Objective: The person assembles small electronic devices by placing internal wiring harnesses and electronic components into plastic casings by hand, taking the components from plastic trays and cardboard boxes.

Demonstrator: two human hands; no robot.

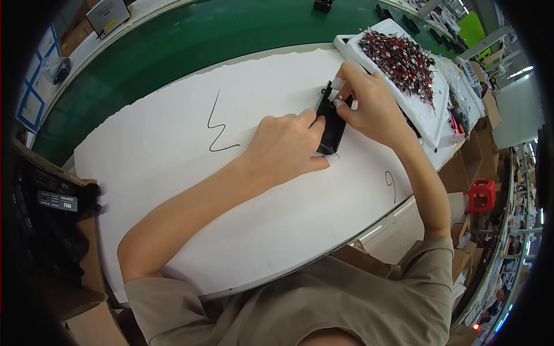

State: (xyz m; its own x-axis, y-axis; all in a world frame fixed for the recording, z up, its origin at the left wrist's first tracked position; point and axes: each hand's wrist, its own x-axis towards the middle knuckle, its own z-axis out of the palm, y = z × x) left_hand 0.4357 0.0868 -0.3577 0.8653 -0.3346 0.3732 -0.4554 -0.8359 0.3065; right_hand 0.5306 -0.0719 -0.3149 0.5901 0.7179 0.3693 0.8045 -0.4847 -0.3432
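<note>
A black rectangular device [331, 131] stands tilted over the white paper, to the right of the middle. My left hand [288, 141] is closed around its lower part, the thumb at its near end. At the far end of the device, my right hand [369, 104] is pinched together, fingertips against the casing. What lies between those fingertips is too small to make out. White covers sit on some of my fingertips. The left hand hides part of the device's side.
White paper [173, 138] with pen marks covers the worktable. A white foam tray [434, 130] heaped with red and black wires with connectors [398, 60] stands at the far right. Beyond runs a green belt [231, 34]. A cardboard box [89, 242] of black devices stands left.
</note>
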